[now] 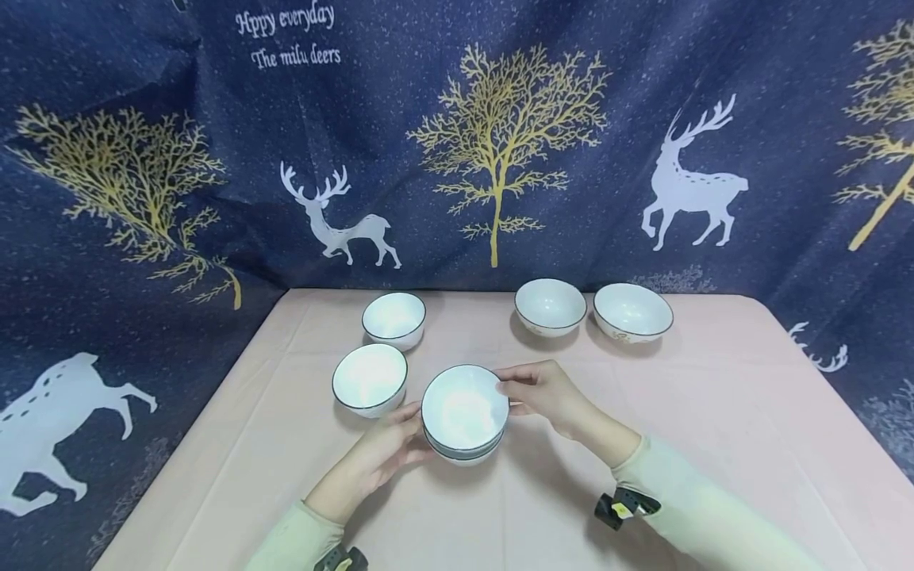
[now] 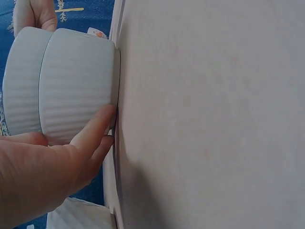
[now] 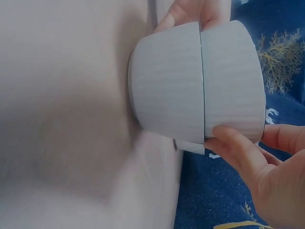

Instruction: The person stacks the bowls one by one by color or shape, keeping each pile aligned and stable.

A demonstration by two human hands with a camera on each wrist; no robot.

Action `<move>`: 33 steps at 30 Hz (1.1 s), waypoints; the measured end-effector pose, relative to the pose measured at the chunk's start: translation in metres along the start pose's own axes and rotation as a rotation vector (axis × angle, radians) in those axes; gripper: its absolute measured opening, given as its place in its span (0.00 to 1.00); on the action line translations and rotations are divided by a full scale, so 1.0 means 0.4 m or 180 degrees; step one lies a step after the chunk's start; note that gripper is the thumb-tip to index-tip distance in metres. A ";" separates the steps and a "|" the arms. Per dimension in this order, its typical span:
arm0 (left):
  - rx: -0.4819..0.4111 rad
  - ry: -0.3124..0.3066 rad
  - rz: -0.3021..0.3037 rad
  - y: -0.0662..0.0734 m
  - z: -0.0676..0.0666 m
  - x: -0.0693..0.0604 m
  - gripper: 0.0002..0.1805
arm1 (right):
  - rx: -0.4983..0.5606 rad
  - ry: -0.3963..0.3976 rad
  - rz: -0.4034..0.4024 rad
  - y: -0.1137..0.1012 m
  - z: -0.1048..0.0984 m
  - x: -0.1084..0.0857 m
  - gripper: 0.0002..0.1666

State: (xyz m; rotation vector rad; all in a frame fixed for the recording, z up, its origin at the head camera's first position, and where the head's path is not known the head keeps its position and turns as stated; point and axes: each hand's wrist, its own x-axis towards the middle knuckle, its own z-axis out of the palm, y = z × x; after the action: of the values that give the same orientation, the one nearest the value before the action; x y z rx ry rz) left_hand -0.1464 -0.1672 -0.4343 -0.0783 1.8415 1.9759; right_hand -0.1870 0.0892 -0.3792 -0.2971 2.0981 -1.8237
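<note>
Two white ribbed bowls stand nested at the middle of the table, a dark-rimmed upper bowl [image 1: 464,408] set in a lower bowl [image 2: 78,86]. My right hand [image 1: 548,396] pinches the upper bowl's right side, with the thumb at the rim and the fingers against the outer wall, as the right wrist view shows. From the left, my left hand [image 1: 382,450] holds the lower bowl, its fingers along the wall towards the base and its thumb near the lower rim. The lower bowl's base meets the tabletop.
Behind my left hand sit two more white bowls, a nearer bowl [image 1: 370,377] and a farther bowl [image 1: 394,317]. Two wider patterned bowls, one bowl [image 1: 550,305] beside another bowl [image 1: 632,311], stand at the table's [image 1: 714,444] back edge, before a blue deer-print cloth [image 1: 443,230].
</note>
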 end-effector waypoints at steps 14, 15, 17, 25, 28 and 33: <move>-0.0020 0.0037 -0.0025 0.004 0.004 -0.002 0.29 | -0.0355 0.0159 -0.0217 0.020 0.006 0.006 0.16; -0.0014 0.0039 -0.0024 0.003 0.004 -0.002 0.29 | -0.0378 0.0160 -0.0246 0.021 0.005 0.007 0.16; -0.0013 0.0044 -0.0022 0.004 0.005 -0.002 0.29 | -0.0456 0.0185 -0.0279 0.023 0.004 0.010 0.16; -0.0087 0.0023 -0.0006 0.005 0.008 -0.003 0.28 | -0.0738 0.0299 -0.0399 0.034 0.000 0.017 0.14; -0.0077 0.0008 0.0000 0.003 0.007 -0.003 0.28 | -0.0607 0.0311 -0.0320 0.043 -0.001 0.019 0.15; -0.0090 -0.0005 0.0000 0.003 0.006 -0.003 0.28 | -0.0387 0.0360 -0.0100 0.055 0.000 0.021 0.17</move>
State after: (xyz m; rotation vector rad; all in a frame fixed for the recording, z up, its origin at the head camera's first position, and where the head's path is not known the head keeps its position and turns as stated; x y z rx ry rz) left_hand -0.1450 -0.1653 -0.4325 -0.0853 1.8129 2.0019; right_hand -0.1931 0.0895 -0.4017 -0.2641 2.2987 -1.7719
